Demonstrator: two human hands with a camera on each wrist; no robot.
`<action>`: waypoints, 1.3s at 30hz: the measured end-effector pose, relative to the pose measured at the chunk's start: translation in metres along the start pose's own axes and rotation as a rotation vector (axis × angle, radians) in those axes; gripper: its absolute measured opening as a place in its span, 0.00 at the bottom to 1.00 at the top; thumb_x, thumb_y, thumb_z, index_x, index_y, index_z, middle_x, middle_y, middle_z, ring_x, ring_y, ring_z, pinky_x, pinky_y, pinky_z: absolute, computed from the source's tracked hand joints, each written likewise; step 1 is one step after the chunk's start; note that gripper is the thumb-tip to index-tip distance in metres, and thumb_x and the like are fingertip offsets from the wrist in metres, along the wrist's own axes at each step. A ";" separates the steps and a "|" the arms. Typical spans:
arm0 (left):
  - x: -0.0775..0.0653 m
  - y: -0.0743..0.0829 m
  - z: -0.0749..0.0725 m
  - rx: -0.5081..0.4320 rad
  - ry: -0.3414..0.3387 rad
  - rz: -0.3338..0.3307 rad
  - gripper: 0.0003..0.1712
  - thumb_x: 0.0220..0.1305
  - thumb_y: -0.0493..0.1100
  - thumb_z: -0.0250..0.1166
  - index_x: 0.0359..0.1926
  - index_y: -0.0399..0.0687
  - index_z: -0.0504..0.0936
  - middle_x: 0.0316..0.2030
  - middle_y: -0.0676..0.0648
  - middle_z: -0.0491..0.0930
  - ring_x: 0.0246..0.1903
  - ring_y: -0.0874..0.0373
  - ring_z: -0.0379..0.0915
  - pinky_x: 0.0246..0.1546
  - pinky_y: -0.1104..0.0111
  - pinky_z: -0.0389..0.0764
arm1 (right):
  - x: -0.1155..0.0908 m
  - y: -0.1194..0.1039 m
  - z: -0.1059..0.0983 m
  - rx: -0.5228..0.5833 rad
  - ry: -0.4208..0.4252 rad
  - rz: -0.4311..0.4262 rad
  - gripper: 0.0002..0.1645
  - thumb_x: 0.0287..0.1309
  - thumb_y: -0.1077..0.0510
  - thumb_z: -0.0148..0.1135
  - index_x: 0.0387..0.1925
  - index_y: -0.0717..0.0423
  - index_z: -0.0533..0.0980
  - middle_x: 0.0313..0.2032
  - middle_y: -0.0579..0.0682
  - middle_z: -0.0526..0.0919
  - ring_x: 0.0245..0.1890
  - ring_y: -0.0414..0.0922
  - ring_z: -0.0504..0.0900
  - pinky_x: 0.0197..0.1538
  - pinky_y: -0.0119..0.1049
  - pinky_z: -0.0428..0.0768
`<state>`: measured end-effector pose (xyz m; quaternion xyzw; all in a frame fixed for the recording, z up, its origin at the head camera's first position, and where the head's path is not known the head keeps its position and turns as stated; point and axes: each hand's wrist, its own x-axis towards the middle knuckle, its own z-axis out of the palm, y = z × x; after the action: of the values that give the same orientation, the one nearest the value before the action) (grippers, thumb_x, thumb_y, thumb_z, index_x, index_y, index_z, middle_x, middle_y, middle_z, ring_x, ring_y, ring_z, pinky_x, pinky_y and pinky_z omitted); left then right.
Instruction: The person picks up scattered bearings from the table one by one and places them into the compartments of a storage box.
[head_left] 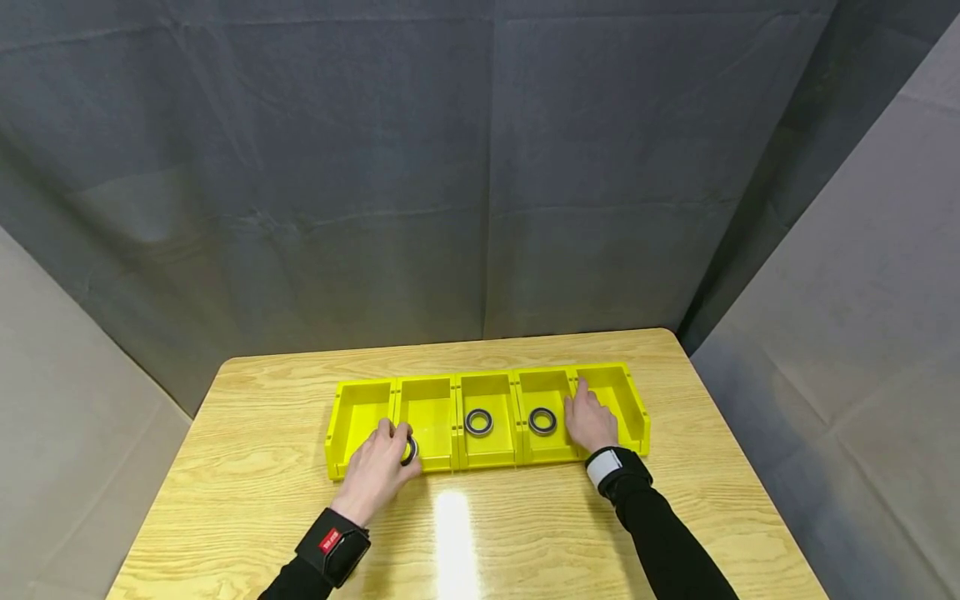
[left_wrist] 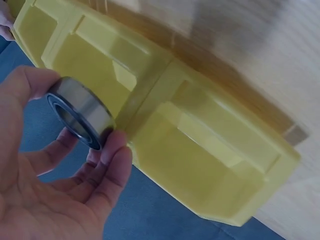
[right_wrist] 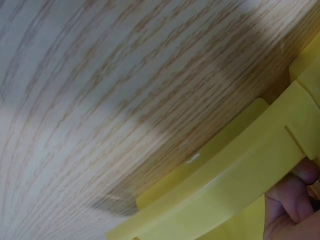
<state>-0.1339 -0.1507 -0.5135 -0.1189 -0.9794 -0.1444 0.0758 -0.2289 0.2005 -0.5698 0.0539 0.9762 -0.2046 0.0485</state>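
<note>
A row of yellow bins (head_left: 487, 467) stands on the table. My left hand (head_left: 377, 471) is over the front of the two leftmost bins, pinching a ball bearing (left_wrist: 82, 112) between thumb and fingertips. The bearing is tilted, its steel outer ring showing in the left wrist view. My right hand (head_left: 592, 423) reaches into the right end of the row, at the divider between the two rightmost bins. Its fingers (right_wrist: 290, 200) are partly hidden behind a bin's front wall in the right wrist view; I cannot tell whether they grip anything.
One bearing (head_left: 478, 422) lies flat in the middle bin. Another bearing (head_left: 542, 421) lies in the bin to its right, close to my right hand. The wooden table (head_left: 262, 433) ends at a grey curtain (head_left: 360, 208) behind, with pale panels (head_left: 847, 333) at the sides.
</note>
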 end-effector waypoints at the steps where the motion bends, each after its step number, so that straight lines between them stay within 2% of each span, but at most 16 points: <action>1: 0.002 0.001 0.001 0.007 0.016 0.012 0.21 0.55 0.46 0.73 0.46 0.39 0.79 0.33 0.42 0.73 0.26 0.54 0.69 0.23 0.65 0.75 | 0.000 0.000 0.000 0.001 0.003 -0.002 0.33 0.77 0.49 0.42 0.73 0.64 0.54 0.52 0.68 0.80 0.34 0.62 0.83 0.36 0.56 0.81; 6: 0.013 0.005 0.007 0.027 0.080 0.058 0.21 0.54 0.44 0.73 0.46 0.37 0.80 0.33 0.42 0.73 0.26 0.54 0.69 0.26 0.63 0.76 | 0.000 0.001 0.001 -0.003 0.009 -0.006 0.33 0.77 0.49 0.43 0.73 0.64 0.54 0.52 0.68 0.80 0.32 0.61 0.82 0.34 0.55 0.80; 13: 0.028 0.009 0.017 0.072 0.131 0.116 0.19 0.55 0.43 0.72 0.44 0.37 0.79 0.31 0.41 0.71 0.26 0.52 0.69 0.28 0.63 0.77 | 0.001 0.002 0.002 -0.002 0.009 -0.003 0.33 0.77 0.49 0.43 0.72 0.64 0.54 0.52 0.68 0.80 0.31 0.61 0.82 0.34 0.55 0.80; 18: 0.039 0.007 0.024 0.136 0.147 0.154 0.18 0.55 0.43 0.72 0.42 0.36 0.79 0.30 0.40 0.70 0.25 0.51 0.70 0.28 0.62 0.78 | 0.000 0.002 0.002 -0.006 0.012 -0.008 0.33 0.77 0.49 0.43 0.72 0.64 0.54 0.51 0.68 0.81 0.31 0.60 0.82 0.35 0.54 0.81; 22: 0.046 0.006 0.030 0.176 0.151 0.172 0.19 0.55 0.43 0.73 0.44 0.36 0.80 0.31 0.40 0.72 0.27 0.50 0.72 0.28 0.62 0.79 | 0.000 0.002 0.001 -0.007 0.010 -0.010 0.33 0.77 0.49 0.43 0.73 0.65 0.54 0.52 0.68 0.80 0.33 0.61 0.83 0.36 0.55 0.81; 26: 0.051 0.006 0.034 0.214 0.132 0.183 0.21 0.55 0.43 0.75 0.46 0.37 0.81 0.31 0.41 0.72 0.27 0.51 0.69 0.27 0.64 0.76 | 0.000 0.001 0.001 -0.003 0.010 -0.012 0.34 0.77 0.49 0.43 0.73 0.65 0.54 0.53 0.68 0.80 0.35 0.63 0.83 0.38 0.57 0.81; 31: 0.055 0.006 0.038 0.251 0.058 0.172 0.22 0.55 0.45 0.76 0.47 0.39 0.80 0.32 0.42 0.71 0.28 0.51 0.66 0.29 0.65 0.71 | 0.001 0.001 0.002 -0.005 0.015 -0.014 0.34 0.77 0.49 0.43 0.73 0.65 0.54 0.53 0.69 0.80 0.35 0.63 0.83 0.38 0.57 0.81; 36: 0.059 0.005 0.041 0.270 -0.003 0.154 0.26 0.55 0.47 0.77 0.50 0.39 0.80 0.34 0.41 0.73 0.31 0.49 0.69 0.33 0.63 0.73 | 0.001 0.001 0.001 -0.007 0.021 -0.015 0.33 0.77 0.49 0.43 0.72 0.65 0.55 0.53 0.69 0.80 0.36 0.64 0.83 0.38 0.58 0.81; 39: 0.060 0.004 0.043 0.287 -0.004 0.163 0.27 0.54 0.48 0.78 0.50 0.38 0.80 0.34 0.40 0.73 0.31 0.49 0.71 0.33 0.63 0.73 | 0.001 0.001 0.002 -0.009 0.024 -0.016 0.33 0.77 0.49 0.43 0.72 0.65 0.55 0.52 0.69 0.80 0.35 0.64 0.84 0.38 0.58 0.81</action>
<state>-0.1955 -0.1213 -0.5423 -0.1864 -0.9772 0.0037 0.1014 -0.2298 0.2009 -0.5718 0.0484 0.9780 -0.1997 0.0354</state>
